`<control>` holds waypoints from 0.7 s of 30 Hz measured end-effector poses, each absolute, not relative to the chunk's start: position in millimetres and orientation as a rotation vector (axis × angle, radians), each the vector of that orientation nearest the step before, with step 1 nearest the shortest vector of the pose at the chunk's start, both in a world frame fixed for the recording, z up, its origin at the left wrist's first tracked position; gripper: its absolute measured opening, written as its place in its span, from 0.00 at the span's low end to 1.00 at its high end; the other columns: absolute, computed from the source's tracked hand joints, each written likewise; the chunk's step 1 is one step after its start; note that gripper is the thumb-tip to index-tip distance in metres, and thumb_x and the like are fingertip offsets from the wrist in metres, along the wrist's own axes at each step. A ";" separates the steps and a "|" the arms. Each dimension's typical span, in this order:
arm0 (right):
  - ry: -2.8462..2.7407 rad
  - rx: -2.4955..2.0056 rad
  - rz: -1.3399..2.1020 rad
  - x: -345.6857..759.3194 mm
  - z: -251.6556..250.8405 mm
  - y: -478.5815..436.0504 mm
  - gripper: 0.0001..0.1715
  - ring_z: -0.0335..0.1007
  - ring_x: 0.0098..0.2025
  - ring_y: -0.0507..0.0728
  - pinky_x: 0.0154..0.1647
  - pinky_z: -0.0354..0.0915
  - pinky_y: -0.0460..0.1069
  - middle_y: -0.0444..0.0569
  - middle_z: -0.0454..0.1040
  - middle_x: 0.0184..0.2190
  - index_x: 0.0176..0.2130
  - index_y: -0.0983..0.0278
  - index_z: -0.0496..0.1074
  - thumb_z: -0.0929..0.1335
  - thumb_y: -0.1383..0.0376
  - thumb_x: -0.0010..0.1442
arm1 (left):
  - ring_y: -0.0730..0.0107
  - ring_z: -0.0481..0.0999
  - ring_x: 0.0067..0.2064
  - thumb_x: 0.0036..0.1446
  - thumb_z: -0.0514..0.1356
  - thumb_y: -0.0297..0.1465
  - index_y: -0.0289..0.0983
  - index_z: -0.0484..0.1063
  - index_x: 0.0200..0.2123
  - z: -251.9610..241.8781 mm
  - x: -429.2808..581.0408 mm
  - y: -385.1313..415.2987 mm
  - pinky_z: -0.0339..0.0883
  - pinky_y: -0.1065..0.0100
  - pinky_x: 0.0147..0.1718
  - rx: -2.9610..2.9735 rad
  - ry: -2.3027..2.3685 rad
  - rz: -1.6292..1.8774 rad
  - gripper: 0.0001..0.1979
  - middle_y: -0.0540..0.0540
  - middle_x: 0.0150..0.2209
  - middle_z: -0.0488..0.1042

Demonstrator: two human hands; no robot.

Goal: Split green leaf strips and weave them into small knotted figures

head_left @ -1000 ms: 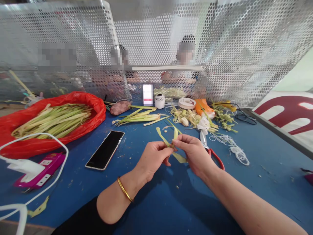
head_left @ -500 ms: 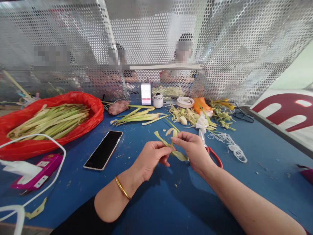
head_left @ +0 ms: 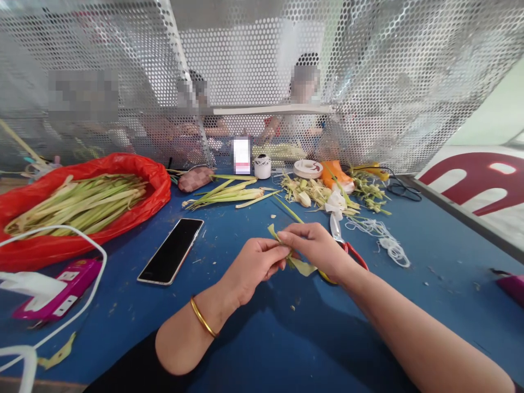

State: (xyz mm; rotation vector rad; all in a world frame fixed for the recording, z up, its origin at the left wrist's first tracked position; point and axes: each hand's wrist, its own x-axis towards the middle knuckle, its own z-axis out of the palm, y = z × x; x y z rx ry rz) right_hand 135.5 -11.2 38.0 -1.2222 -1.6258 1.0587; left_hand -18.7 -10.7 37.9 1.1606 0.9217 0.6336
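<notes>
Over the middle of the blue table, my left hand (head_left: 262, 259) pinches a pale green leaf strip (head_left: 302, 267) between thumb and fingers. My right hand (head_left: 313, 243) is closed on the same strip, its fingertips almost touching the left thumb. One short end of the strip sticks up left of the right fingers; a wider end hangs out below. The fold between the fingertips is mostly hidden. Just beyond the right hand lie red-handled scissors (head_left: 355, 255), partly covered by the right wrist. A thin green stalk (head_left: 289, 209) lies ahead of my hands.
A red bag (head_left: 158, 188) of long leaves stands at left, near a purple power strip (head_left: 61, 289) with a white cable. A phone (head_left: 171, 251) lies left of my hands. Leaf scraps (head_left: 305, 191), a tape roll (head_left: 308, 168) and white string (head_left: 393, 248) lie ahead and right. People sit behind the perforated screen.
My right hand has moved slightly left and over the strip, closer to my left fingers. The loop that stood up between the hands is now folded down or covered.
</notes>
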 end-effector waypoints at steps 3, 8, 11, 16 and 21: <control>-1.282 -1.133 1.401 127.2 35.9 -15.1 0.16 0.58 0.20 0.48 0.21 0.54 0.45 0.41 0.66 0.18 0.23 0.64 0.71 0.73 0.55 0.49 | 0.82 0.50 0.17 0.48 0.62 0.38 0.32 0.77 0.25 38.8 -16.7 -14.0 0.37 0.71 0.18 1.180 0.956 0.632 0.13 0.55 0.16 0.58; -1.060 -1.092 1.358 119.5 35.1 -19.1 0.17 0.55 0.19 0.46 0.17 0.53 0.43 0.39 0.64 0.18 0.19 0.64 0.66 0.75 0.59 0.42 | 0.81 0.51 0.17 0.45 0.60 0.33 0.34 0.74 0.18 39.4 -15.9 -15.2 0.38 0.71 0.18 1.186 0.988 0.618 0.10 0.53 0.15 0.60; -1.008 -1.101 1.353 116.5 32.1 -20.1 0.16 0.53 0.18 0.46 0.15 0.52 0.42 0.40 0.65 0.19 0.19 0.65 0.66 0.75 0.60 0.42 | 0.80 0.52 0.16 0.45 0.59 0.32 0.36 0.67 0.12 38.8 -17.2 -14.6 0.40 0.70 0.17 1.240 1.007 0.587 0.12 0.52 0.14 0.61; -0.970 -1.127 1.354 113.4 28.9 -22.3 0.15 0.53 0.17 0.45 0.13 0.50 0.42 0.41 0.67 0.22 0.20 0.64 0.66 0.74 0.61 0.42 | 0.79 0.51 0.16 0.46 0.57 0.33 0.37 0.65 0.12 38.3 -19.6 -14.7 0.40 0.69 0.18 1.338 0.997 0.529 0.14 0.53 0.13 0.59; -1.004 -1.162 1.347 110.5 27.6 -22.7 0.15 0.50 0.16 0.45 0.13 0.47 0.42 0.39 0.64 0.18 0.20 0.64 0.65 0.74 0.60 0.43 | 0.79 0.51 0.16 0.47 0.57 0.32 0.37 0.65 0.11 37.9 -17.9 -16.1 0.41 0.69 0.18 1.355 0.990 0.515 0.15 0.52 0.13 0.59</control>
